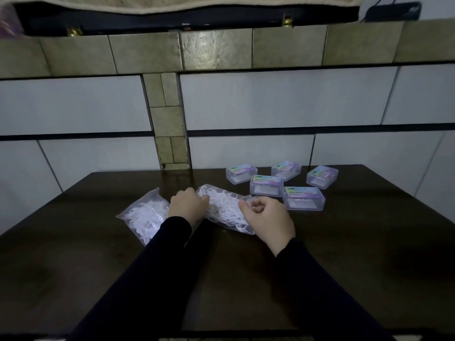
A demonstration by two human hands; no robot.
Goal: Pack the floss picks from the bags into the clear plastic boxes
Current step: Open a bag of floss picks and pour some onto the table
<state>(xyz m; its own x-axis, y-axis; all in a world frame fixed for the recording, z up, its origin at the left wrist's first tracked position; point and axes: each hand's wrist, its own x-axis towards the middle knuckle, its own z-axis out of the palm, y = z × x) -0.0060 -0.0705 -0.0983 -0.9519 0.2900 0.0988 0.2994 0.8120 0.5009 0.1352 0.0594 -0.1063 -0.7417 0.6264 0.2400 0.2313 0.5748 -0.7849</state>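
Observation:
Two clear bags of white floss picks lie on the dark table (344, 254). The right bag (222, 207) sits between my hands. My left hand (188, 205) grips its left end with curled fingers. My right hand (267, 219) pinches its right end between thumb and fingers. The left bag (145, 216) lies flat just left of my left wrist, untouched. Several closed clear plastic boxes with coloured labels stand at the back right, the nearest box (304, 198) just beyond my right hand.
The other boxes (266, 185) cluster near the table's far edge, against a tiled wall (270, 102). Both my forearms wear dark sleeves and stretch across the table's middle.

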